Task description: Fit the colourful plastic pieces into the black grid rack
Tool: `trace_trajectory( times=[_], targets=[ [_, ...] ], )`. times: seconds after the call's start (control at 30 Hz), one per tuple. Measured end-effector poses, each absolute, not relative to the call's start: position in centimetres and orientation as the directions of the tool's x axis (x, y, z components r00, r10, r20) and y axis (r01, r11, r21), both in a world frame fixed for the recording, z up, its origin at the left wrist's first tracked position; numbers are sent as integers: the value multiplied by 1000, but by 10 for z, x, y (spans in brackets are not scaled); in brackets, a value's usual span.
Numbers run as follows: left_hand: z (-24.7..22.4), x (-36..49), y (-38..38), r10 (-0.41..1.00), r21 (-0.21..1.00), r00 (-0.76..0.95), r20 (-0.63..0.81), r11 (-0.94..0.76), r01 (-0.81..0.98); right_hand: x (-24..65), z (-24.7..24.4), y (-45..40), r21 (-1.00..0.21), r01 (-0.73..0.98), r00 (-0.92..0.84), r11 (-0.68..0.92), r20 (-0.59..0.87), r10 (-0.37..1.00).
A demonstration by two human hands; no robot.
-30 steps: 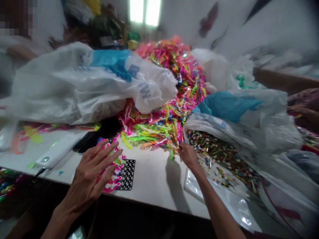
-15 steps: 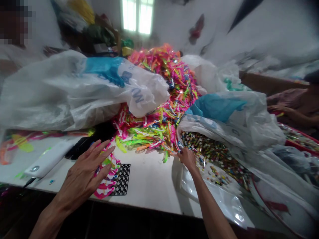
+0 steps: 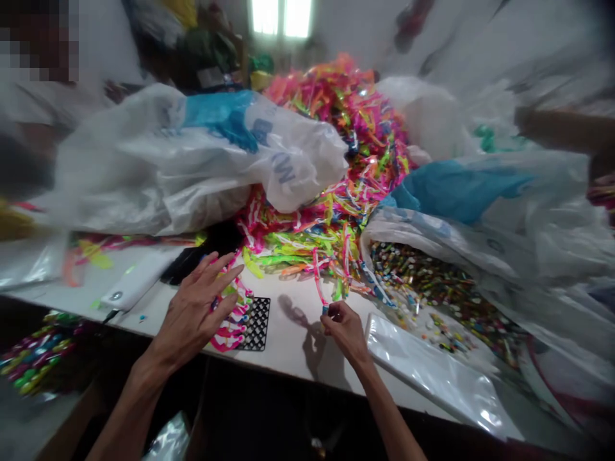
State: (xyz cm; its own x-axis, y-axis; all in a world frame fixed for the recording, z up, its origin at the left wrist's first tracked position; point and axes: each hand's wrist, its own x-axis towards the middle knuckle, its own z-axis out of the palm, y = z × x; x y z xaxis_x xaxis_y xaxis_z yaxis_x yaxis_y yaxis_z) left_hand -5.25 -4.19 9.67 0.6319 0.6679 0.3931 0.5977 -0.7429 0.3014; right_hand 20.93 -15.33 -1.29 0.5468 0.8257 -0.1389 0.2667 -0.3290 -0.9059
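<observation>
My left hand (image 3: 196,314) lies palm down with its fingers spread, over a row of pink-and-white plastic pieces (image 3: 230,334). These pieces reach onto a black grid tray (image 3: 262,320) whose right part shows. My right hand (image 3: 344,326) pinches the blue lower end of a thin pink-and-white plastic strip (image 3: 318,278), which stands up from the fingertips above the table. Behind it spreads a big heap of bright pink, yellow, green and orange strips (image 3: 336,115). What lies under my left palm is hidden.
Plastic sacks (image 3: 202,166) flank the heap, and the right-hand sack (image 3: 519,237) spills small coloured pieces (image 3: 423,282). A stack of clear bags (image 3: 432,371) lies at the front right. A white power bank (image 3: 139,275) with a cable is at left. Another person is partly visible at the upper left.
My right hand has drawn back from the heap toward me, with a pink-and-white strip in its fingers. My left hand stays over the pieces on the grid. The view has tilted down.
</observation>
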Motion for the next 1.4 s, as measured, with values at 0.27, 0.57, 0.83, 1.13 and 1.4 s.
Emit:
trace_trajectory(
  times=[0.27, 0.57, 0.83, 1.13, 1.4],
  targets=[
    [102, -51, -44, 701, 299, 631, 334, -713, 634, 163, -17, -77, -914, 393, 230, -97, -4, 973],
    [103, -51, -46, 711, 316, 628, 317, -703, 637, 153, -21, -76, -603, 798, 135, 21, 213, 968],
    [105, -50, -48, 737, 330, 611, 289, -676, 659, 150, -24, -68, -463, 885, 137, -46, 165, 977],
    [103, -50, -46, 726, 339, 609, 319, -688, 642, 156, -23, -74, -799, 594, 252, -89, 79, 965],
    [105, -46, -47, 730, 350, 598, 330, -684, 641, 120, -18, -107, -979, -92, -45, -181, -178, 983]
  ],
)
